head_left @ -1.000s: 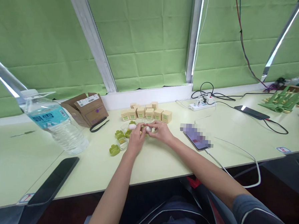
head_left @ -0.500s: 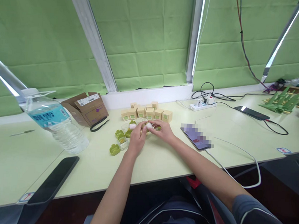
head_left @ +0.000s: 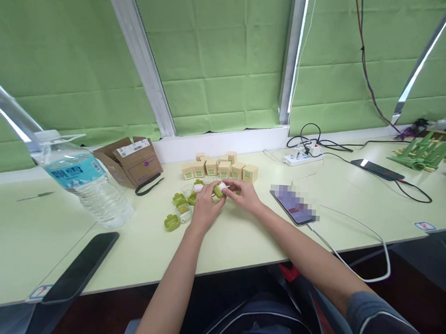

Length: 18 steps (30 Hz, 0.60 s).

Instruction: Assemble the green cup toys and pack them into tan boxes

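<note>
Over the table's middle, both hands meet at one small item. My left hand (head_left: 206, 202) is closed on a small green cup-like piece (head_left: 217, 191). In my right hand (head_left: 243, 194), thumb and fingers pinch a small white rounded piece (head_left: 223, 186), which touches the green one. Left of the hands lie several loose parts: a green flower-shaped piece (head_left: 171, 222), a clear cup (head_left: 184, 214) and another white piece (head_left: 198, 187). Just beyond the fingers stand small beige boxes with green labels (head_left: 225, 170). Fingers partly hide the held pieces.
A large water bottle (head_left: 85, 182) and an open cardboard box (head_left: 131, 164) stand at left, a black phone (head_left: 81, 266) nearer. At right lie a charging phone (head_left: 294, 206), a power strip (head_left: 302, 158), another phone (head_left: 377, 169) and a green plastic model (head_left: 420, 156).
A green piece now shows in my left fingers against the white piece, where before mainly the white piece was visible. The view has shifted slightly; the things on the table stay put.
</note>
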Available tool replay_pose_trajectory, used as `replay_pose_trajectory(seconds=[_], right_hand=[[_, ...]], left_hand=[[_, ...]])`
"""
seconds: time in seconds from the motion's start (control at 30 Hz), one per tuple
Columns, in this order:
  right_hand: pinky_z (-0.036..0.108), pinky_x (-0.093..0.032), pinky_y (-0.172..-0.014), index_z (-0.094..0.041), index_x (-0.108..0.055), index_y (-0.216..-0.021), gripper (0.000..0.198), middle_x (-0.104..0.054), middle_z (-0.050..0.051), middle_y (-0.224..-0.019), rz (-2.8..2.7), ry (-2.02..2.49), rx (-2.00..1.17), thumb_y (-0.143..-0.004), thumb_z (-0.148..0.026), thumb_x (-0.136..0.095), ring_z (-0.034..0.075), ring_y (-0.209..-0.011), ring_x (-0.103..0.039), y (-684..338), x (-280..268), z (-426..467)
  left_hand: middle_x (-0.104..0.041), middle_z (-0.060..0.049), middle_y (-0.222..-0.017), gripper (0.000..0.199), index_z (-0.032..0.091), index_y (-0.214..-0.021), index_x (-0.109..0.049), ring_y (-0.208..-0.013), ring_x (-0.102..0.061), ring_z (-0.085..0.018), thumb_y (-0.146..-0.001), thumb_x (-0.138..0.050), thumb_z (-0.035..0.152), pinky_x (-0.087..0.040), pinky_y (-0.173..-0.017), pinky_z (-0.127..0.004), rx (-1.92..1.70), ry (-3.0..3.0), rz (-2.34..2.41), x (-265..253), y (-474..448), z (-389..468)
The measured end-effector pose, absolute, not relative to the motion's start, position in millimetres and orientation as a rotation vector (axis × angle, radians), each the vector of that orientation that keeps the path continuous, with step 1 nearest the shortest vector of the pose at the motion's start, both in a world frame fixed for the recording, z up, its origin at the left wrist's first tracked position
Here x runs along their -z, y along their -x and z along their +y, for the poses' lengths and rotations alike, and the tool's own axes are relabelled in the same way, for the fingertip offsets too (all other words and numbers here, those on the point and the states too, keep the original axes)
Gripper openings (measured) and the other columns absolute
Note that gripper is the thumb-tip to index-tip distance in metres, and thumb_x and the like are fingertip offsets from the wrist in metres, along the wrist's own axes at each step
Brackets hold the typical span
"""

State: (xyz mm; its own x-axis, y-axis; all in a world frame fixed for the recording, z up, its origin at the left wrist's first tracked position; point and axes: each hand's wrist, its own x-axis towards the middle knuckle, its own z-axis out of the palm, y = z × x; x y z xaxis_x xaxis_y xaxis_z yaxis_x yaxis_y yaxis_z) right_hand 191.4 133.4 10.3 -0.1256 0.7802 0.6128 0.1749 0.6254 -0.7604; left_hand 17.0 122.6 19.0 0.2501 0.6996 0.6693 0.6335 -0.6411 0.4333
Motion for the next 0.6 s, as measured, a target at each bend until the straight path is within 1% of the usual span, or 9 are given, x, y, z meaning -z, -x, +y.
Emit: replay_pose_trajectory(seconds=[0.2, 0.3, 0.37, 0.43, 0.53, 0.6], right_hand=[[0.037, -0.063, -0.086, -0.021, -0.074, -0.116, 0.036, -0.078, 0.008, -0.112, -1.62, 0.823, -0.612, -0.085, -0.039, -0.073, 0.021, -0.092, -0.076, -191, -13, 133], [0.036, -0.063, -0.086, -0.02, -0.073, -0.115, 0.032, -0.079, 0.008, -0.105, -1.6, 0.812, -0.603, -0.091, -0.039, -0.064, 0.021, -0.093, -0.076, -194, -14, 133], [0.035, -0.062, -0.083, -0.02, -0.073, -0.115, 0.031, -0.08, 0.007, -0.099, -1.595, 0.827, -0.565, -0.095, -0.039, -0.058, 0.02, -0.088, -0.076, -198, -15, 135], [0.035, -0.061, -0.083, -0.02, -0.073, -0.113, 0.03, -0.08, 0.006, -0.097, -1.607, 0.871, -0.455, -0.097, -0.035, -0.054, 0.02, -0.087, -0.075, -204, -14, 139], [0.04, -0.055, -0.093, -0.02, -0.074, -0.111, 0.028, -0.078, 0.007, -0.103, -1.671, 0.984, -0.217, -0.096, -0.027, -0.051, 0.023, -0.099, -0.07, -213, -11, 148], [0.044, -0.051, -0.1, -0.02, -0.074, -0.111, 0.029, -0.077, 0.008, -0.109, -1.73, 1.077, -0.101, -0.095, -0.025, -0.05, 0.026, -0.107, -0.066, -217, -8, 154]], left_hand=[[-0.067, -0.009, -0.118, 0.045, 0.025, -0.127, -0.06, -0.11, -0.063, -0.027, -0.084, -0.071, 0.022, -0.05, -0.096, -0.042, -1.366, -2.439, 1.42, -15, -16, 127], [-0.065, -0.009, -0.115, 0.045, 0.024, -0.125, -0.062, -0.109, -0.063, -0.028, -0.082, -0.072, 0.022, -0.05, -0.096, -0.043, -1.342, -2.416, 1.513, -13, -14, 129], [-0.064, -0.009, -0.114, 0.045, 0.024, -0.125, -0.063, -0.109, -0.063, -0.028, -0.081, -0.073, 0.022, -0.05, -0.097, -0.044, -1.336, -2.393, 1.547, -12, -12, 131], [-0.064, -0.009, -0.114, 0.045, 0.024, -0.125, -0.063, -0.109, -0.063, -0.028, -0.081, -0.073, 0.022, -0.05, -0.098, -0.044, -1.349, -2.374, 1.562, -11, -11, 132], [-0.064, -0.008, -0.113, 0.045, 0.026, -0.125, -0.063, -0.108, -0.063, -0.028, -0.082, -0.072, 0.023, -0.049, -0.098, -0.044, -1.365, -2.362, 1.565, -11, -11, 132], [-0.064, -0.008, -0.113, 0.045, 0.026, -0.125, -0.063, -0.109, -0.062, -0.028, -0.081, -0.072, 0.022, -0.049, -0.099, -0.044, -1.357, -2.366, 1.557, -11, -12, 131]])
